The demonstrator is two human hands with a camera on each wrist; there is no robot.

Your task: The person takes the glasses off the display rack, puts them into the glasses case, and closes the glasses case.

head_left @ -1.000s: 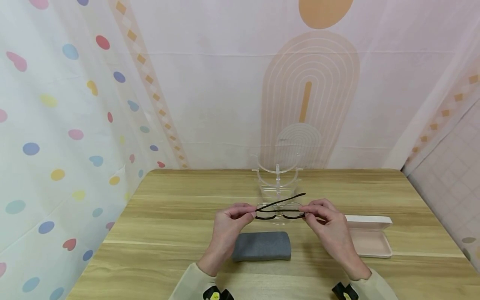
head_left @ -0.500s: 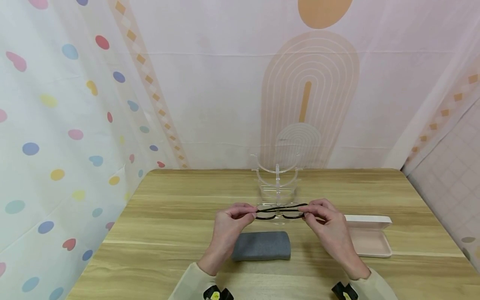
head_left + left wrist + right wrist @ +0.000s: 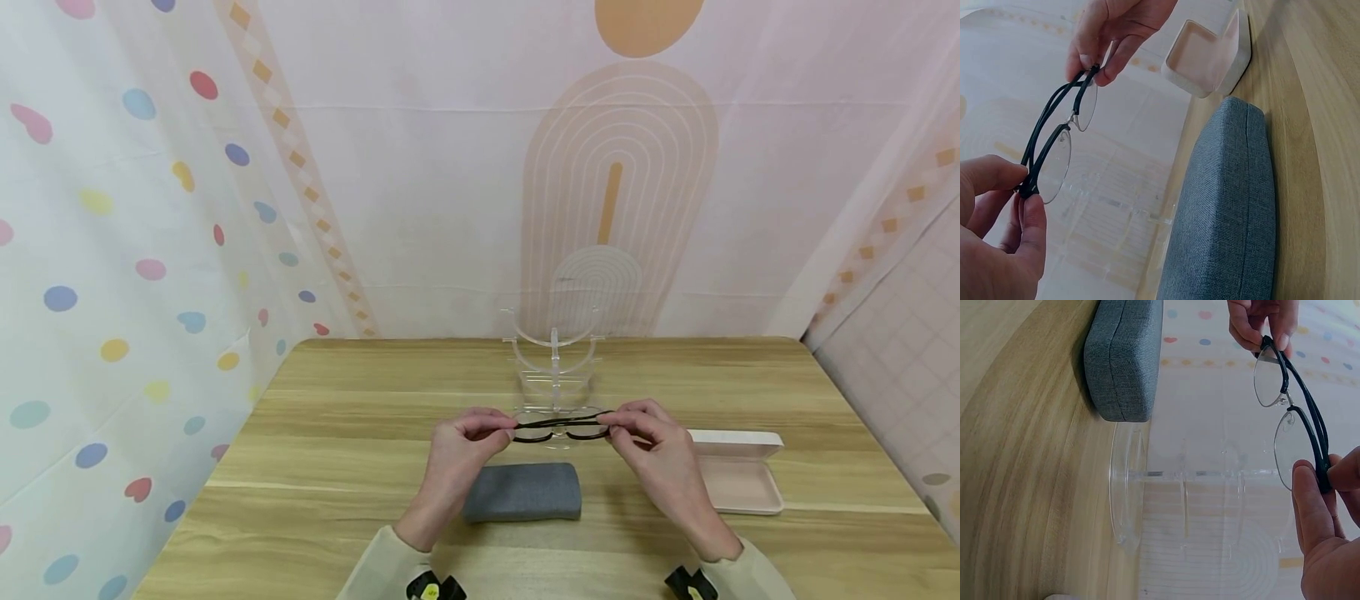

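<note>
A pair of eyeglasses [image 3: 561,423] with black half-rims and clear lenses is held level above the table, between both hands. My left hand [image 3: 459,454] pinches one end of it with thumb and fingers. At the opposite end my right hand [image 3: 662,457] pinches the hinge corner in the same way. Both black temples [image 3: 1310,403] lie folded across behind the lenses, nearly parallel, as the right wrist view shows. Below the glasses, a grey fabric glasses case [image 3: 522,492] rests closed on the table, close to the left wrist.
Behind the glasses stands a clear acrylic eyewear display stand [image 3: 556,367] with several tiers. An open white case with a pink lining [image 3: 742,486] lies right of the right hand. The wooden table [image 3: 337,442] ends at patterned curtains [image 3: 420,208] behind and to the left.
The temple that stuck up at a slant has folded down and now lies along the other one. Both hands keep nearly the same place, still pinching the eyeglasses.
</note>
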